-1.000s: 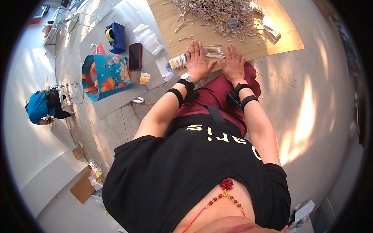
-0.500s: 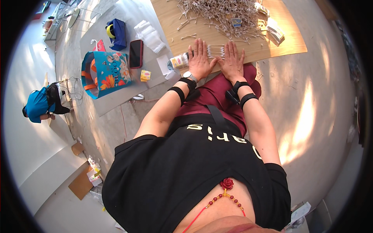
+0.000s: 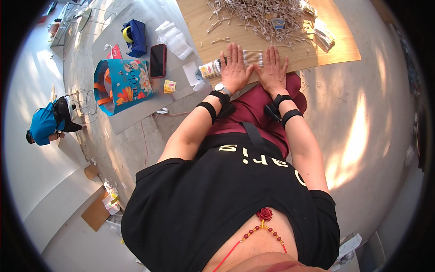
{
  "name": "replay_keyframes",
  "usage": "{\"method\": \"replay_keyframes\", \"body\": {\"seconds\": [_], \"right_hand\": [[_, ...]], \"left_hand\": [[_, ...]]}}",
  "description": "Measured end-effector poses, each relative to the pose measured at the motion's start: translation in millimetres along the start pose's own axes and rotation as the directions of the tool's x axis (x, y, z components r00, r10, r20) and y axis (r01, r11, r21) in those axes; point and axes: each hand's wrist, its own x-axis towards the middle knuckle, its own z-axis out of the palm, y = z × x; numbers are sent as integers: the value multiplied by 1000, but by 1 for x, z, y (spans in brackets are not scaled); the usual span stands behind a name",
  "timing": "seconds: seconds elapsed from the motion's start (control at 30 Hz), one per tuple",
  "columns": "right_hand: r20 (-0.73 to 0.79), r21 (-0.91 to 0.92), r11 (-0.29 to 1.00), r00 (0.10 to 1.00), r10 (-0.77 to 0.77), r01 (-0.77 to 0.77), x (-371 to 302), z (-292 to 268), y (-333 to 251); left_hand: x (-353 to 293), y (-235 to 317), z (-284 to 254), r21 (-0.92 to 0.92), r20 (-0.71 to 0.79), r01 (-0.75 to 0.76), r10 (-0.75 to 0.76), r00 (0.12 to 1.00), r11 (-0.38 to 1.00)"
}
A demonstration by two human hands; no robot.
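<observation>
A row of cotton swabs (image 3: pixel 253 57) lies side by side at the near edge of the wooden table (image 3: pixel 335 51), between my two hands. My left hand (image 3: pixel 234 72) rests flat at the row's left end, fingers stretched forward. At the other end my right hand (image 3: pixel 273 75) lies flat too, its fingers straight. The two thumbs point toward each other and almost meet below the row. Just left of my left hand is a clear pack of cotton swabs (image 3: pixel 207 70) with a yellow and pink label. A large loose heap of cotton swabs (image 3: pixel 258 18) spreads beyond my hands.
A filled pack (image 3: pixel 323 34) lies right of the heap. On the grey surface at left are a blue tape dispenser (image 3: pixel 134 38), clear plastic bags (image 3: pixel 174 40), a phone (image 3: pixel 158 61), a small yellow box (image 3: pixel 169 86) and a floral bag (image 3: pixel 124 86). A person (image 3: pixel 46 120) bends over farther left.
Both hands stay flat around the row of cotton swabs, with only a tiny shift of the fingers. The whole view has tilted slightly.
</observation>
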Motion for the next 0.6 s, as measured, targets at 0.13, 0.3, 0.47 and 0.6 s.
{"method": "replay_keyframes", "body": {"seconds": [0.13, 0.3, 0.47, 0.6], "right_hand": [[27, -32, 999, 999, -31, 32, 2, -2, -3], [46, -64, 997, 998, -47, 50, 2, -4, -5], [19, -57, 997, 998, -55, 56, 2, -4, -7], [-74, 115, 992, 997, -35, 43, 2, 6, -1]], "left_hand": [[-1, -2, 6, 25, -17, -28, 29, 999, 999], [-1, -1, 7, 41, 2, -29, 29, 1000, 999], [-2, -2, 8, 53, -21, -24, 25, 999, 998], [0, -1, 5, -10, -14, -4, 4, 1000, 1000]]}}
